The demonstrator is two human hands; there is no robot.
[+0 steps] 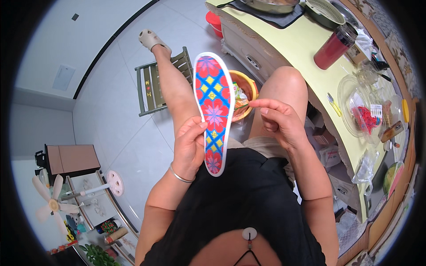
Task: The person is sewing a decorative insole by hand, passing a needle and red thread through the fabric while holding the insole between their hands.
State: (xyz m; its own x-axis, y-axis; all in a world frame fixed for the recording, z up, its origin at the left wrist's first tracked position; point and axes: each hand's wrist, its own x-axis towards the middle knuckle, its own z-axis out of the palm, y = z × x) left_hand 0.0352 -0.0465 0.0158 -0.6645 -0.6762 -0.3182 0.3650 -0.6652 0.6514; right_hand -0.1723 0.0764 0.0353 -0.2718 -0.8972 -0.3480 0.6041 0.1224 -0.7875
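Observation:
My left hand [191, 141] grips an embroidered insole [214, 99] by its left edge, thumb on the patterned face. The insole stands upright over my lap, white-rimmed, with red, blue, yellow and pink flower and lattice shapes. To its right is my right hand [282, 119], apart from the insole. Its index finger points left with the thumb close under it, and the other fingers curl in. Whether a needle or thread sits between them is too small to make out. Behind the insole, a yellow bin [253, 88] with wrappers inside is partly hidden.
A pale yellow table [306, 57] on the right carries a dark red bottle [336, 46], yellow-handled snips [333, 104] and a clear plastic tray [348, 119] with red thread. A slatted folding stool [153, 84] stands beyond my left leg. A fan [53, 205] is at far left.

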